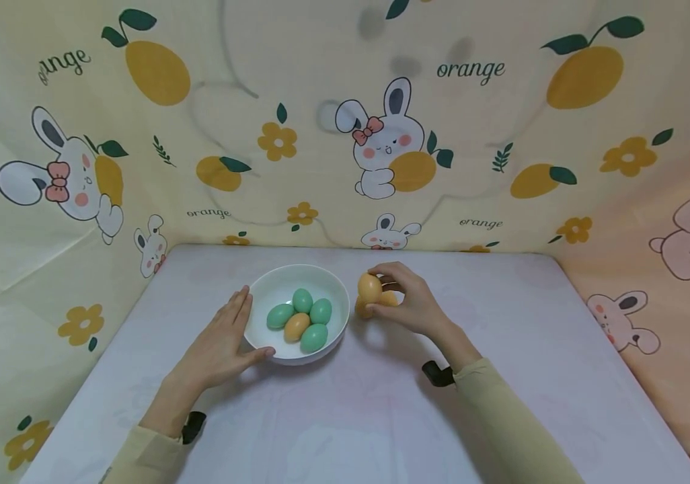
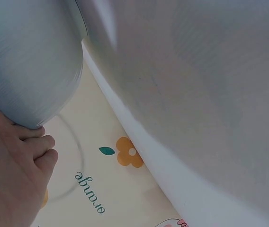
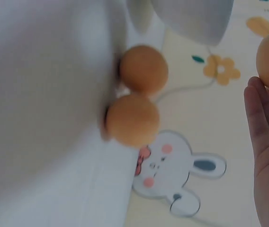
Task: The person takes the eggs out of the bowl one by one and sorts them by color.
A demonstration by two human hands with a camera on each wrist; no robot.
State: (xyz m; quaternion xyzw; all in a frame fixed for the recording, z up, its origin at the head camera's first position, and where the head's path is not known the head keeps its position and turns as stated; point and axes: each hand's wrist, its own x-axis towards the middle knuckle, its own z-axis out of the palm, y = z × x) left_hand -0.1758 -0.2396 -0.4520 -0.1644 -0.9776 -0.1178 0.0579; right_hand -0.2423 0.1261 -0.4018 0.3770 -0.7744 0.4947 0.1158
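Note:
A white bowl (image 1: 335,336) stands near the table's far side, with several green eggs (image 1: 315,338) and one orange egg (image 1: 296,327) in it. Along its left rim, my left hand (image 1: 218,346) rests with straight fingers and the thumb spread towards the front. In the left wrist view those fingers (image 2: 44,144) touch the bowl's outer wall (image 2: 30,61). To the right of the bowl my right hand (image 1: 411,306) pinches another orange egg (image 1: 370,288), raised above the table. Two more orange eggs, one nearer the bowl (image 3: 144,69) and one beside it (image 3: 133,120), lie on the table below.
The white tabletop (image 1: 345,430) reaches back to a cloth wall (image 1: 321,168) printed with rabbits, oranges and flowers. Similar cloth hangs at the left and right. A dark band piece (image 1: 438,374) sits at my right wrist, another (image 1: 194,427) at the left.

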